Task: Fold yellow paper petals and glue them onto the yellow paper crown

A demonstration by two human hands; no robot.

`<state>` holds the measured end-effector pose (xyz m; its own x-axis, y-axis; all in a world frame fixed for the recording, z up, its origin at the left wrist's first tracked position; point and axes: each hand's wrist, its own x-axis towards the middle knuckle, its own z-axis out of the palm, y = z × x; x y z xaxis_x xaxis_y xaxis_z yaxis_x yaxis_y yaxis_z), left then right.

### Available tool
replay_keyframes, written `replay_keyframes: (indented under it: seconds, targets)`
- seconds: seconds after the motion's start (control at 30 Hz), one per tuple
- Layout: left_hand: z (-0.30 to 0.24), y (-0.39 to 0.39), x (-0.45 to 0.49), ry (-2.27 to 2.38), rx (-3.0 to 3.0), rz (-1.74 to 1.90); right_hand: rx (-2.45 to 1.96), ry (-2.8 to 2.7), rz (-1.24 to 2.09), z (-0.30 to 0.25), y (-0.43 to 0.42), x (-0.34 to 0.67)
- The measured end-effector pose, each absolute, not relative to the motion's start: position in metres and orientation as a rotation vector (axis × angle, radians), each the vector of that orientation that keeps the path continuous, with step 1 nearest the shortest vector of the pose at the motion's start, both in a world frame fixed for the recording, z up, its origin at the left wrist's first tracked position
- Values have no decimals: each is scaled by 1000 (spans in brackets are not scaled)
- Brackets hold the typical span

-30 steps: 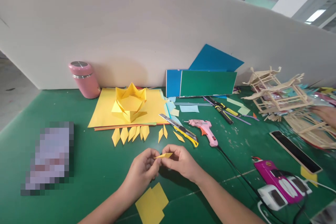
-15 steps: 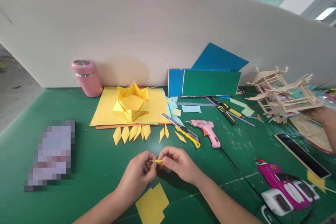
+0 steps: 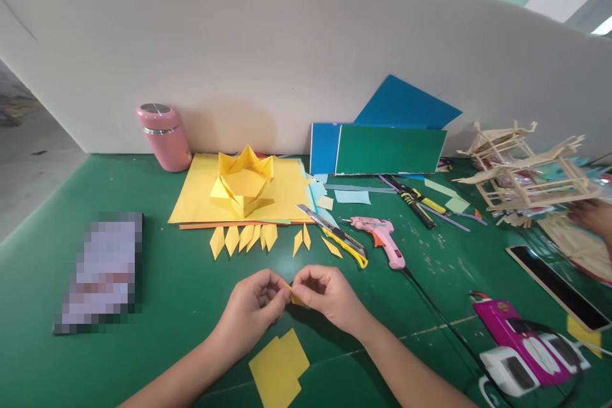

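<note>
Between my fingertips is a small folded piece of yellow paper [image 3: 295,297], mostly covered by the fingers. My left hand [image 3: 255,306] pinches its left end, and my right hand [image 3: 329,296] pinches it from the right. Below them lie yellow paper squares [image 3: 275,373], overlapping on the green table. Beyond my hands, several folded yellow diamond pieces [image 3: 232,240] are lined up along the edge of a stack of coloured paper [image 3: 291,188]. On that stack stands a folded yellow paper crown shape [image 3: 243,185] with pointed tips.
A yellow utility knife [image 3: 342,243] and a pink glue gun [image 3: 380,236] with a black cord lie beyond my right hand. A magenta power strip [image 3: 519,338] is at right. Another person's hand [image 3: 593,217] is near a stick model [image 3: 530,172]. A pink flask [image 3: 165,140] stands back left.
My fingertips have come closer together around the yellow paper, hiding more of it. The view has shifted slightly, and the other person's hand at right has moved a little.
</note>
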<state>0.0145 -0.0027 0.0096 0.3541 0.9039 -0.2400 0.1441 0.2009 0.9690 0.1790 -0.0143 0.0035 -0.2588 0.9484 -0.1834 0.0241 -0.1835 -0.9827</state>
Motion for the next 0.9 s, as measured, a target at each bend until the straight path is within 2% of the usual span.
replay_keyframes:
  seconds: [0.27,0.73,0.9]
  targets:
    - [17,0,13,1044,1151,636,-1207,-1354,1454,4,-16,174]
    - [11,-3,15,1073,1142,704,-1270,-1653,943,0,-23,170]
    - [11,-2,15,1060,1148,684,-1271,-1698,885,0,-23,172]
